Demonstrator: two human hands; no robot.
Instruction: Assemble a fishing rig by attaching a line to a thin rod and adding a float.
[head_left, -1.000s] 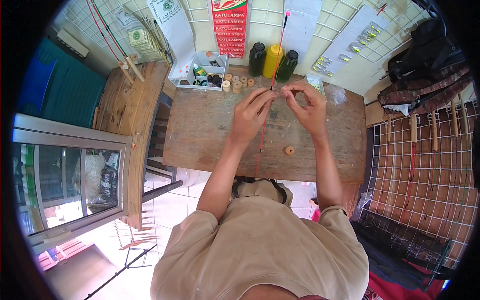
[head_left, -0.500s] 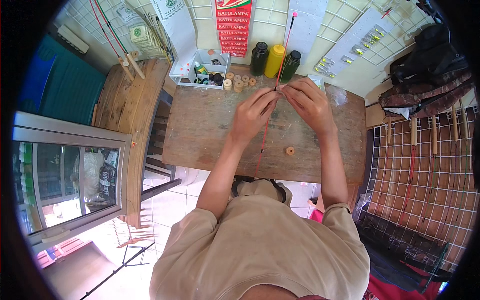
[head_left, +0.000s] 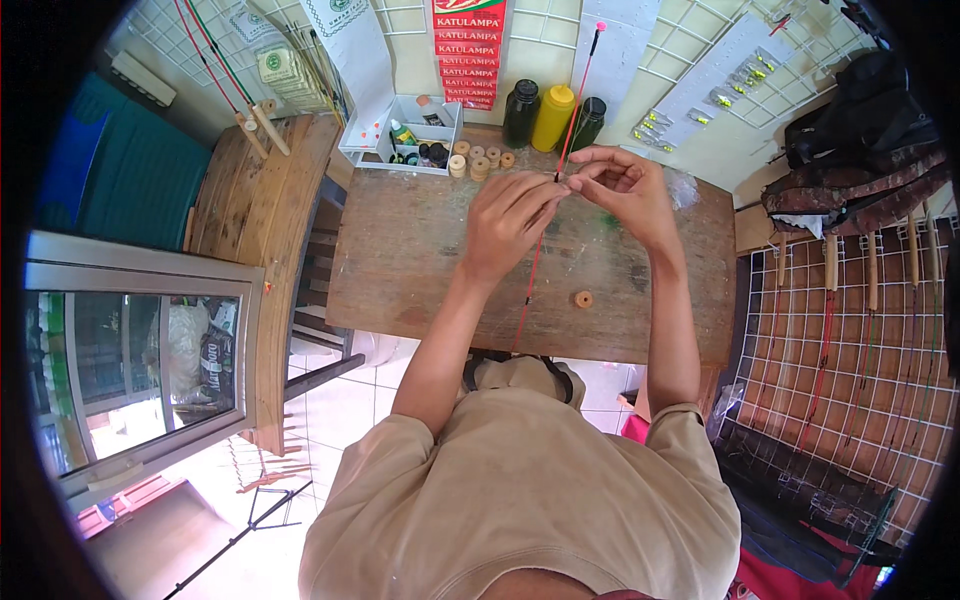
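Note:
A thin red fishing rod (head_left: 536,258) with dark bands and a pink tip slants up over the table, its upper end in front of the bottles. My left hand (head_left: 508,222) is closed around it just below a black band. Close beside that band, my right hand (head_left: 628,198) pinches thumb and forefinger together, its other fingers lifted and curled. Whatever sits in this pinch is too small to make out. On the table below my right hand lies a single cork-coloured ring (head_left: 583,299).
The wooden table (head_left: 400,260) holds a white tray (head_left: 405,167) of small bottles, several cork-coloured rings (head_left: 479,166), dark bottles (head_left: 521,112) and a yellow bottle (head_left: 553,118). A clear plastic bag (head_left: 682,190) lies at right. Several rods with wooden handles (head_left: 830,262) hang on a grid.
My right hand has turned and lifted its outer fingers away, while thumb and forefinger stay at the rod. The rod's tip has shifted slightly right.

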